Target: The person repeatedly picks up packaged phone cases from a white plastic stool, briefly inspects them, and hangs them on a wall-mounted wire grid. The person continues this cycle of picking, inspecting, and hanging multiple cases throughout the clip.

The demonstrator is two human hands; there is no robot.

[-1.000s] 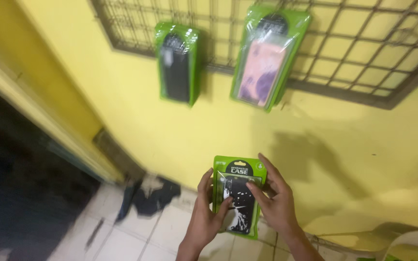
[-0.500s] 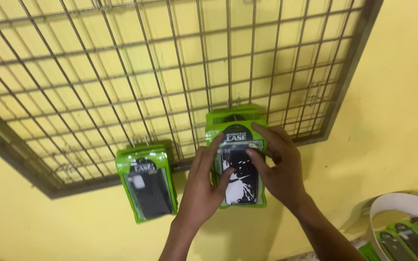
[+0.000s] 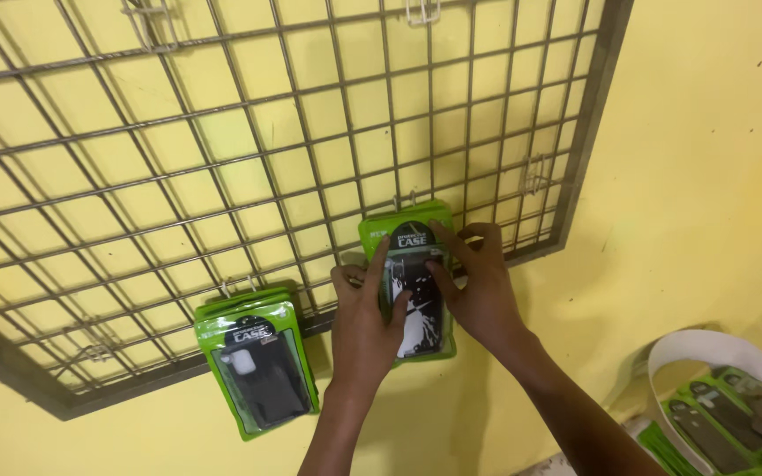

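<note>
Against wire grid (image 3: 222,132), both hands clasp green phone-case pack (image 3: 416,300).

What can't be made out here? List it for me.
- Head view: the hook behind the held green packet is hidden by the packet, left hand and right hand.
- The picture on it is partly covered by fingers.
- Packets in the white basket are cut off by the frame's edge.

held packet (image 3: 416,291) right of hanging packet (image 3: 257,366)
</note>
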